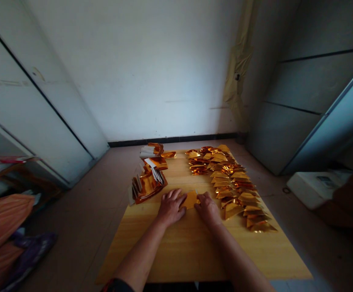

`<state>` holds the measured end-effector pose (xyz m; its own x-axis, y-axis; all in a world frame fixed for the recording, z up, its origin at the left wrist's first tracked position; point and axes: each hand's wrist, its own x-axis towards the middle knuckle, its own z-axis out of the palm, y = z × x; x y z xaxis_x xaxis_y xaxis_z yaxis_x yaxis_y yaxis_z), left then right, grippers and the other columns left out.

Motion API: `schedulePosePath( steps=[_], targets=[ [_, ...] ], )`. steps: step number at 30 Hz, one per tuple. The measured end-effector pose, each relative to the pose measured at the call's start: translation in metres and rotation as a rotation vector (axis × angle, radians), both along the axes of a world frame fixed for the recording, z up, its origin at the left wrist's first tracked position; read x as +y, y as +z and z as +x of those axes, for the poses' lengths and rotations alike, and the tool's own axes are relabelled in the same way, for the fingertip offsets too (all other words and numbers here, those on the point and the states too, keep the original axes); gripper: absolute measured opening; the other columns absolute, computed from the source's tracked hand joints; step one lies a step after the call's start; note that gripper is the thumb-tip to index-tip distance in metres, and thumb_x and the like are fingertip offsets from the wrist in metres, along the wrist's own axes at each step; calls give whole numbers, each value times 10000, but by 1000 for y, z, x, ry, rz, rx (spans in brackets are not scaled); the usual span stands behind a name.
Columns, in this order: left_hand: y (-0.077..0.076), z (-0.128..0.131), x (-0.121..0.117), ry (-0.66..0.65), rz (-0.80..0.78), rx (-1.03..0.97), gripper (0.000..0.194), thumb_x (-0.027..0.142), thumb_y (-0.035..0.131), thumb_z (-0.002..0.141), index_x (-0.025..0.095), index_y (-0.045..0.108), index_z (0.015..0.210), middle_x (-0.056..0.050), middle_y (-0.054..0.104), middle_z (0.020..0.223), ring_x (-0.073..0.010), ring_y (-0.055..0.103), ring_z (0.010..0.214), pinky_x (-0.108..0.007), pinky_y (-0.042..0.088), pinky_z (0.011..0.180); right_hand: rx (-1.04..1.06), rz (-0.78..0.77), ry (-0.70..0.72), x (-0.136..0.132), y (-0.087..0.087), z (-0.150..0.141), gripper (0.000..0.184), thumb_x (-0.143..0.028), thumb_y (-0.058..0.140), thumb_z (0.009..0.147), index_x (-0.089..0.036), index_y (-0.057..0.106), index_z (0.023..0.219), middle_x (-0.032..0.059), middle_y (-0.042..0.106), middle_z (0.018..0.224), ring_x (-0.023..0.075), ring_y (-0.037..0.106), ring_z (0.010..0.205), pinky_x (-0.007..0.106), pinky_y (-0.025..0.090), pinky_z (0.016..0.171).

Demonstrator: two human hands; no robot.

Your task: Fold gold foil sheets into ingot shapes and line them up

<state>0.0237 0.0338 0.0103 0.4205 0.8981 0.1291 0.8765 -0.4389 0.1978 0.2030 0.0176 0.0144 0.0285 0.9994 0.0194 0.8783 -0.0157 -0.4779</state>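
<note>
Between my two hands a small sheet of gold foil paper point(190, 200) lies on the wooden table point(182, 243). My left hand point(172, 206) is at its left edge, thumb and fingers closed on the paper. At the right edge my right hand point(207, 207) has its fingers bent together over the sheet. To the left stands a loose stack of gold foil sheets point(148, 182), some showing pale undersides. On the right, several folded gold paper pieces point(234, 182) lie in overlapping rows.
A second bundle of foil paper point(152, 150) sits at the table's far left corner. Behind is a white wall point(152, 81). A grey cabinet point(288, 117) and a white box point(307, 188) stand right. Orange cloth point(6, 219) lies at the left.
</note>
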Motion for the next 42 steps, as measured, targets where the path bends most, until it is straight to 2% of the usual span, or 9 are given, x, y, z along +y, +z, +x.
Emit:
schedulePosePath(
  steps=[6, 15, 19, 23, 25, 30, 34, 37, 42],
  targets=[
    [-1, -1, 0, -11, 4, 19, 512, 269, 531, 779, 334, 482, 1285, -33, 418, 1416, -265, 359, 1266, -465, 308, 993, 15, 50, 23, 3, -6, 6, 273, -80, 448, 784, -196, 652, 922, 43, 577, 948, 121, 566, 760, 196, 374, 649],
    [-2, -5, -1, -50, -13, 42, 592, 169, 465, 778, 325, 406, 1345, -36, 368, 1454, -248, 329, 1293, -466, 294, 1010, 1, 23, 1, 0, 3, 5, 291, -40, 410, 797, -173, 661, 858, 51, 593, 902, 115, 574, 761, 181, 382, 643],
    [-6, -8, 2, -68, 0, 38, 586, 159, 466, 784, 338, 412, 1339, -35, 380, 1447, -248, 343, 1282, -468, 304, 999, 46, 161, 18, -2, 6, 3, 307, -38, 415, 779, -183, 652, 909, 52, 596, 960, 124, 577, 794, 191, 409, 685],
    [-12, -8, 8, -83, 39, 8, 482, 194, 473, 826, 338, 475, 1286, -39, 436, 1403, -248, 361, 1265, -455, 327, 976, 159, 313, 153, 4, 9, -8, 304, -54, 426, 785, -192, 653, 932, 51, 606, 963, 135, 578, 859, 200, 429, 776],
    [-12, -6, 9, -84, 49, -11, 446, 201, 465, 842, 344, 496, 1264, -35, 459, 1380, -247, 369, 1259, -452, 328, 973, 195, 286, 234, 9, 7, -15, 298, -29, 446, 751, -185, 654, 896, 43, 611, 925, 128, 580, 844, 190, 434, 777],
    [0, -1, 1, -89, 91, -54, 517, 135, 522, 763, 304, 509, 1251, -43, 415, 1410, -261, 360, 1252, -445, 305, 993, 186, 182, 248, 12, -4, -19, 244, -30, 446, 753, -175, 641, 778, 34, 615, 843, 117, 572, 758, 188, 436, 732],
    [6, 1, -11, -41, 132, -59, 291, 129, 512, 774, 246, 618, 1019, -65, 582, 1138, -240, 464, 1086, -409, 336, 922, 219, 205, 284, 9, -9, -16, 243, -22, 436, 746, -174, 625, 757, 28, 597, 843, 110, 563, 770, 179, 422, 732],
    [4, 1, -16, 19, 108, -49, 136, 162, 496, 809, 218, 617, 836, -56, 603, 888, -219, 506, 928, -372, 363, 820, 209, 210, 289, 7, -11, -16, 214, -33, 458, 733, -175, 616, 762, 27, 586, 846, 115, 556, 777, 183, 417, 725],
    [-2, 3, -16, 115, 85, -126, 42, 229, 561, 795, 213, 598, 806, -36, 605, 847, -206, 521, 888, -333, 358, 776, 214, 214, 290, 7, -14, -18, 156, -65, 497, 728, -182, 600, 744, 17, 575, 839, 115, 548, 774, 181, 408, 712]
  ],
)
